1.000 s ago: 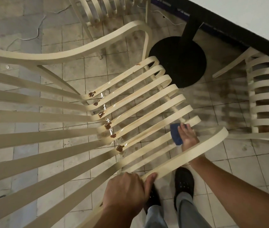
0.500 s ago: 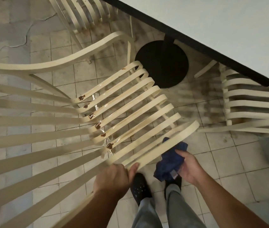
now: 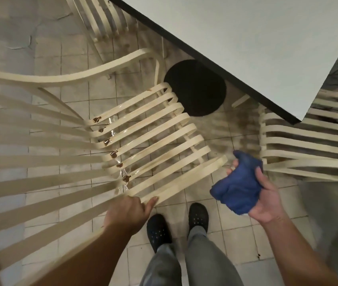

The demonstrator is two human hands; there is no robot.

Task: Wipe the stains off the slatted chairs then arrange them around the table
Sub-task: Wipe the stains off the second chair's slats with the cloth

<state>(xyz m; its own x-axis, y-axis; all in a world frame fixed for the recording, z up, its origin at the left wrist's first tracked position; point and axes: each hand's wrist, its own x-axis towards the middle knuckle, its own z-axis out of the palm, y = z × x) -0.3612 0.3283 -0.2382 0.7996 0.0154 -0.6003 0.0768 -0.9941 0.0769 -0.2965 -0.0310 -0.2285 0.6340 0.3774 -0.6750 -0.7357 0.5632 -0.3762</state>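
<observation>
A cream slatted chair (image 3: 147, 129) fills the left and middle of the view, seat toward the table. Brown stains (image 3: 114, 154) sit in a row where the seat slats bend up into the back, with wet sheen around them. My left hand (image 3: 128, 209) grips the near armrest slat of this chair. My right hand (image 3: 265, 199) holds a crumpled blue cloth (image 3: 238, 184) in the air, just right of the chair's front corner and apart from it. The white table (image 3: 246, 42) with a black edge spans the upper right.
The table's round black base (image 3: 195, 87) stands on the tiled floor beyond the chair's front. A second slatted chair (image 3: 308, 141) is at the right, partly under the table; a third (image 3: 102, 19) is at the top. My black shoes (image 3: 157, 230) are below.
My right hand has pulled the blue cloth out from between the slats and lifted it to the right, palm turned up. The left hand stays on the armrest. The view tilted toward the table.
</observation>
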